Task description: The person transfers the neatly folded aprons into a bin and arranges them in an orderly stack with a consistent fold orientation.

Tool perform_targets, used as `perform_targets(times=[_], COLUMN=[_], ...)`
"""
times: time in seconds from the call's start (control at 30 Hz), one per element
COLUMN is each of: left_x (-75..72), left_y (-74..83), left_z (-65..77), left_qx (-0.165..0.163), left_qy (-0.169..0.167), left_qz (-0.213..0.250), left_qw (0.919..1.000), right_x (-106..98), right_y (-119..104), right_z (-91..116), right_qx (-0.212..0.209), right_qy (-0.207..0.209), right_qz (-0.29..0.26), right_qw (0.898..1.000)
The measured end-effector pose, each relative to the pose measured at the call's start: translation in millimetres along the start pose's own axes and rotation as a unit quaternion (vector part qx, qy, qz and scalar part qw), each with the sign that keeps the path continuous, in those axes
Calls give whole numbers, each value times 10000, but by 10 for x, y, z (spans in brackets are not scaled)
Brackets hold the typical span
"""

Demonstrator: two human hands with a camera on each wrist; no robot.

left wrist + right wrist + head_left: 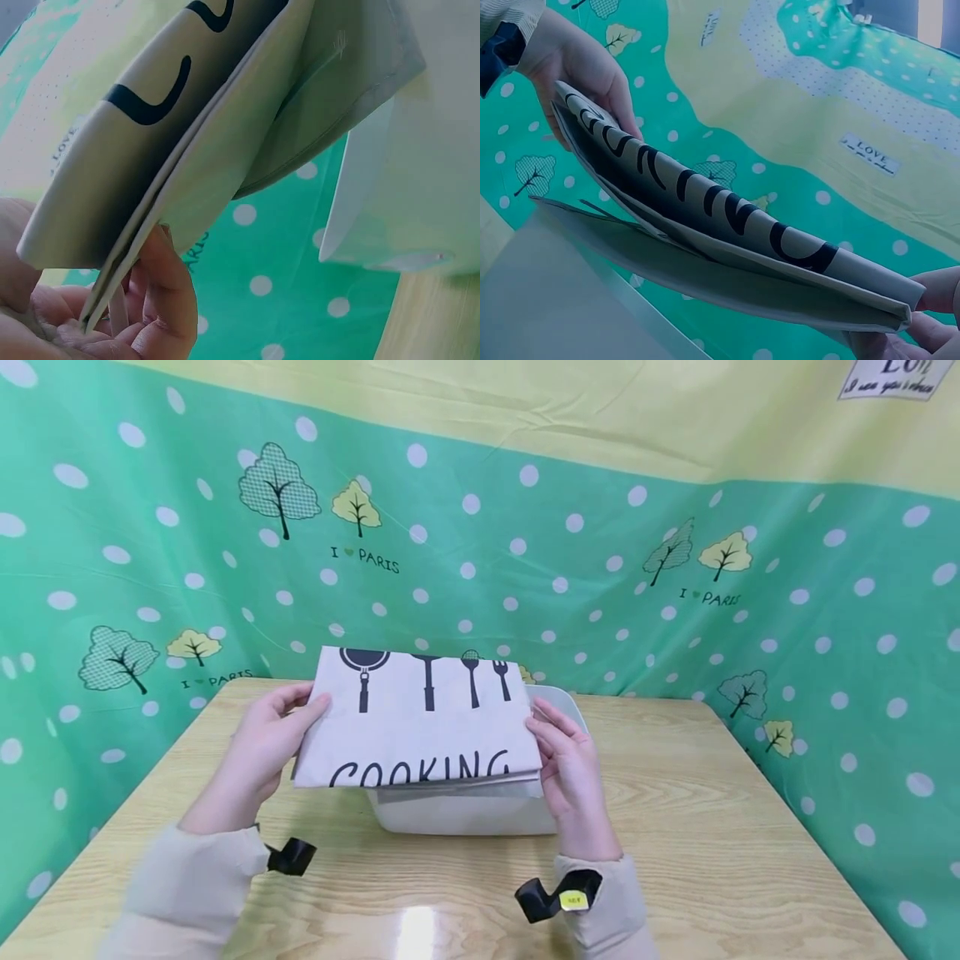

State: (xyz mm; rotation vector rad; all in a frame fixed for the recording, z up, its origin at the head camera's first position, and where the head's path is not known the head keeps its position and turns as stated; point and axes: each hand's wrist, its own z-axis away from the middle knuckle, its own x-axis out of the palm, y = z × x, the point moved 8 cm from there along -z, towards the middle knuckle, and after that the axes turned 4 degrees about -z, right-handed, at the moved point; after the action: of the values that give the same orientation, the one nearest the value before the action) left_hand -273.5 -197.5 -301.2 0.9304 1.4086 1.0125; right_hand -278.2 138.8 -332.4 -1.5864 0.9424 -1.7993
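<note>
A folded white cloth (420, 727), printed in black with kitchen utensils and the word COOKING, is held up above the table in the head view. My left hand (272, 739) grips its left edge, thumb on top. On the opposite edge, my right hand (567, 756) pinches the cloth between thumb and fingers. Several folded layers of the cloth (727, 247) show from the side in the right wrist view, the lower ones hanging slightly apart. Behind and below it stands a white plastic bin (465, 814), its inside mostly hidden by the cloth.
The bin rests on a light wooden table (697, 827). A green and yellow curtain (465, 568) with dots and trees hangs around the back and sides. Black camera mounts are strapped to both wrists, over beige sleeves (191, 881).
</note>
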Motion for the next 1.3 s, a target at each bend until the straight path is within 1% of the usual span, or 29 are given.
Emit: perform_targets(times=[0.13,0.33,0.53,0.67,0.77,0.93,1.03,1.2,1.3], left_x=[82,177,271,343,392,459,499,567,604], left_y=[44,116,181,195,203,213,203,175,165], left_z=[-27,-70,-115,-140,-159,-194,-217,-255,-272], left_qx=[-12,29,-1,-81,-76,-45,-92,-172,-201], left_qy=[-97,-225,-268,-317,-356,-355,-354,-389,-396], left_qz=[8,90,151,189,161,1,-61,-64,-76], left_qw=[10000,9997,9995,9993,9992,9994,9993,9991,9990], right_x=[-47,-110,-192,-239,-268,-319,-353,-397,-419], right_y=[-43,-111,-160,-184,-207,-253,-279,-312,-324], right_z=[-23,-44,-70,-94,-102,-112,-117,-140,-160], right_qx=[-35,-102,-180,-182,-184,-277,-352,-438,-429], right_qy=[23,87,281,413,458,484,506,519,547], right_qz=[-113,-130,-57,-1,65,346,523,821,1123], right_qw=[9999,9998,9994,9990,9988,9978,9967,9943,9912])
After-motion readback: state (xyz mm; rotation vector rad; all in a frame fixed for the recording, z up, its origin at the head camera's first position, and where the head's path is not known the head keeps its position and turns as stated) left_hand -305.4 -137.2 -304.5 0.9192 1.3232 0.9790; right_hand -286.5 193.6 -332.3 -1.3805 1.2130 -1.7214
